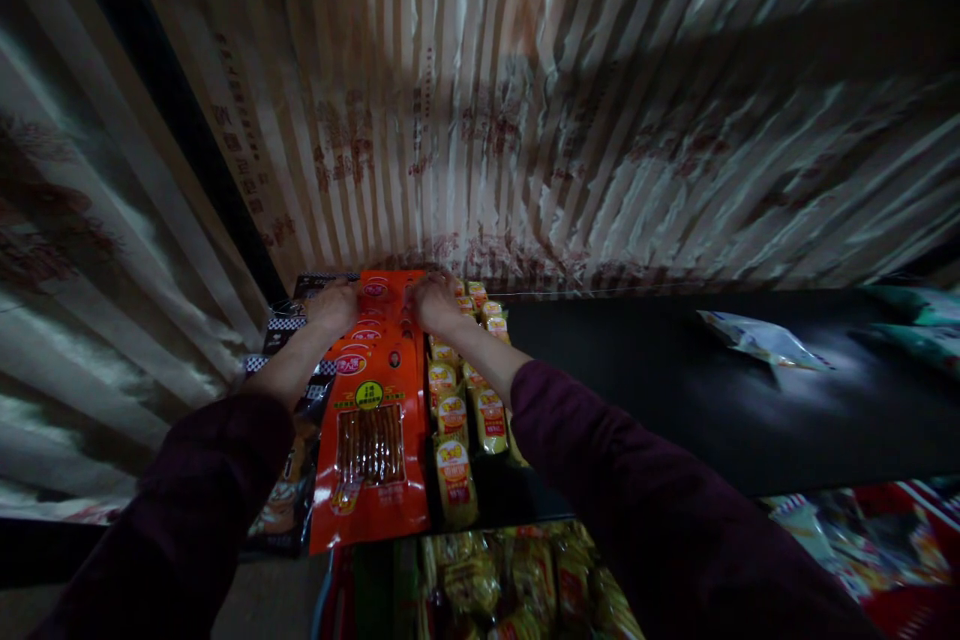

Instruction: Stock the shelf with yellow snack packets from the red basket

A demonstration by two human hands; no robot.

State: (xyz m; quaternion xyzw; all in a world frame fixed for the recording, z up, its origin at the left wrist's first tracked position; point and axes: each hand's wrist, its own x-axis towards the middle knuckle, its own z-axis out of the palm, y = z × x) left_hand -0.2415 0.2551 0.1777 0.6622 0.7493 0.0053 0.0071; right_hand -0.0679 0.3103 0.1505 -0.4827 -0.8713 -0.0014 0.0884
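Observation:
Flat orange snack packets (373, 370) lie overlapping in a column running back along the black shelf. The front one has a clear window showing brown strips. At the far end, my left hand (335, 304) is closed at the left edge of an orange packet. Opposite it, my right hand (433, 301) is closed at the right edge, its fingertips partly hidden. Dark snack bags (291, 460) lie left of the column, partly under my left forearm. Small yellow-wrapped snacks (454, 480) stand in rows to the right, partly covered by my right forearm.
Pleated, printed sheeting (480, 120) hangs behind and left of the black shelf (600, 360). A white packet (761, 338) lies farther right, with green packets (919, 340) at the edge. Below are more yellow-wrapped snacks (517, 580) and a red bin (911, 590) of packets.

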